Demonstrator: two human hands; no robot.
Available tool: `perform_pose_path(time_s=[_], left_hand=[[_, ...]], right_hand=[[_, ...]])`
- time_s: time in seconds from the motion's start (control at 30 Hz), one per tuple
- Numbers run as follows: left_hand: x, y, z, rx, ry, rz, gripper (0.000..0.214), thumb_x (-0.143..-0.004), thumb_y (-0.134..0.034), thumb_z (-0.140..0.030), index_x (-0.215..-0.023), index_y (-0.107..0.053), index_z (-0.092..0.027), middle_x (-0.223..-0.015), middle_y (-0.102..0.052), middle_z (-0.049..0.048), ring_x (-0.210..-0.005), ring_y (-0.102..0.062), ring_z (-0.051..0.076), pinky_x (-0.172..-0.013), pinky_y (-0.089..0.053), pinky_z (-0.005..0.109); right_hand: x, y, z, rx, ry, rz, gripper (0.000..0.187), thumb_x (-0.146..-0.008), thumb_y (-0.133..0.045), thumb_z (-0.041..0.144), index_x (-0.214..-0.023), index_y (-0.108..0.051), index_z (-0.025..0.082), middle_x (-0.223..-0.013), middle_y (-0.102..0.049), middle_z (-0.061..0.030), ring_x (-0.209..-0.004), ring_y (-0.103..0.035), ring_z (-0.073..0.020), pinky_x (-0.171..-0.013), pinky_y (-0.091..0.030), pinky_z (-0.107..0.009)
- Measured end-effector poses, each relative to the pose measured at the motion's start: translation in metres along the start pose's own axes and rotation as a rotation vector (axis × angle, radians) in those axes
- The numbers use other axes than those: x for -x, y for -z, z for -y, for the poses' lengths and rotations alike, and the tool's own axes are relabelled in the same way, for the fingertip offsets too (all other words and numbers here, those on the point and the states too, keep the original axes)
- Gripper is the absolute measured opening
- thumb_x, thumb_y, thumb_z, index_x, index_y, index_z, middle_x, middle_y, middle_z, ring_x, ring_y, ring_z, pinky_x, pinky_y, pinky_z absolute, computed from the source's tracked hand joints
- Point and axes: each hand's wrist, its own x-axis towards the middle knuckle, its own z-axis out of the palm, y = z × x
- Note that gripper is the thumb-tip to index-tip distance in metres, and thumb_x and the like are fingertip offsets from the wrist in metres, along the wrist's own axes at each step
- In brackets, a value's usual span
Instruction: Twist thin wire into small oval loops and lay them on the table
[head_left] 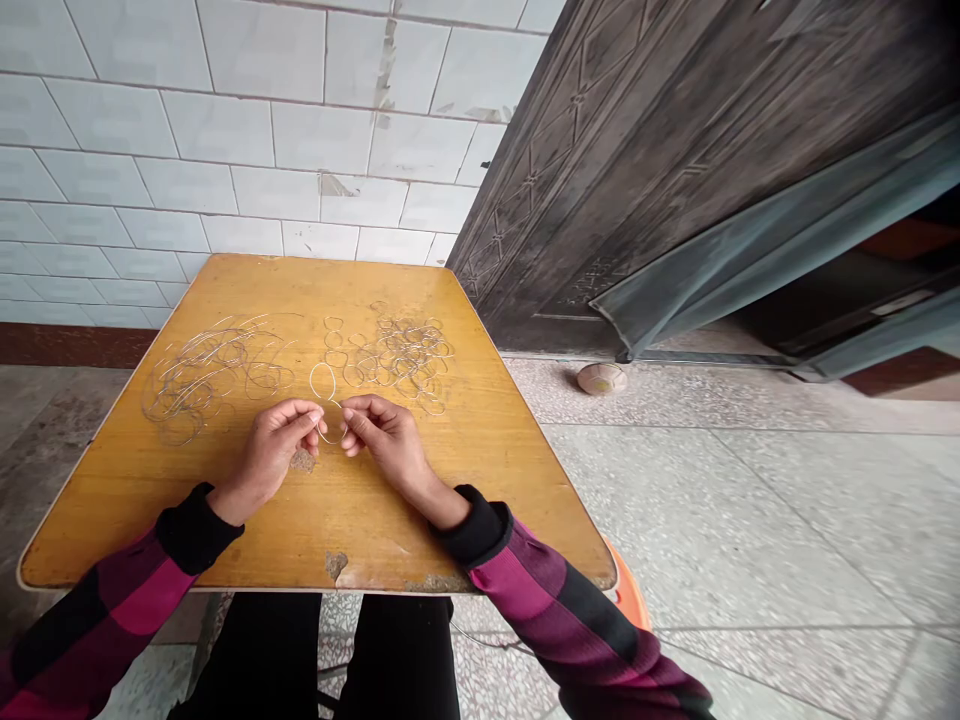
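The left hand (274, 450) and the right hand (390, 440) rest close together near the middle of the wooden table (112, 520), their fingertips almost meeting. Each hand pinches the thin silvery wire loop (310, 380) between thumb and forefinger. The loop stands as an open oval just beyond the fingertips, and a smaller curl of wire hangs between the hands, below the pinch. The other fingers curl loosely inward.

Beyond and to the left of the left hand lies a loose tangle of wire (202, 375). Beyond the right hand sits a heap of small interlinked loops (405, 352), and a few separate small loops (334, 345) lie straight ahead of the fingertips. A worn patch (302, 460) in the tabletop sits just under the left hand, and a chipped spot (337, 565) lies nearer the person, by the table's edge.

Black cuffs (196, 527) end both plaid sleeves (525, 590) behind the wrists. Well beyond the right hand stands a dark embossed door (660, 170), with a white tiled wall (225, 130) beyond the table.
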Motion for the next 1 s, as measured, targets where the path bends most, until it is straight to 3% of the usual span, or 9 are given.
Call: perform_pose_path(time_s=[0.1,0.53,0.77,1.0], left_hand=[[0.0,-0.001,-0.001,0.017,-0.01,-0.041,0.016,-0.076,-0.068,-0.031,-0.074,-0.066,-0.015,-0.069,-0.063,0.0014,-0.053,-0.051,0.009,-0.052,-0.042,0.023],[-0.001,0.003,0.005,-0.06,-0.055,-0.01,0.016,-0.079,-0.066,-0.031,-0.078,-0.068,-0.015,-0.069,-0.065,0.0025,-0.055,-0.054,0.01,-0.051,-0.044,0.022],[-0.001,0.0,-0.004,0.089,0.091,-0.06,0.023,-0.066,-0.076,-0.03,-0.078,-0.067,-0.013,-0.075,-0.069,0.0048,-0.057,-0.06,0.011,-0.053,-0.049,0.024],[-0.003,0.001,-0.007,0.159,0.119,-0.022,0.03,-0.072,-0.073,-0.04,-0.074,-0.064,-0.012,-0.07,-0.065,0.0026,-0.052,-0.058,0.009,-0.05,-0.049,0.022]], right_hand=[[0.0,-0.001,-0.001,-0.05,-0.008,-0.018,0.033,-0.074,-0.074,0.042,-0.095,-0.062,0.018,-0.056,-0.065,0.0042,-0.045,-0.06,-0.0086,-0.047,-0.052,-0.02],[0.0,-0.001,-0.005,-0.062,-0.024,-0.014,0.026,-0.073,-0.075,0.038,-0.085,-0.065,0.017,-0.062,-0.066,0.0017,-0.049,-0.061,-0.0093,-0.049,-0.053,-0.022],[0.0,-0.003,-0.007,-0.044,-0.028,-0.002,0.024,-0.073,-0.075,0.037,-0.085,-0.065,0.018,-0.059,-0.066,0.0023,-0.049,-0.062,-0.0102,-0.05,-0.054,-0.023],[0.003,-0.005,-0.007,-0.042,-0.031,0.03,0.028,-0.072,-0.076,0.04,-0.084,-0.065,0.017,-0.056,-0.064,0.0032,-0.047,-0.06,-0.0094,-0.05,-0.053,-0.023]])
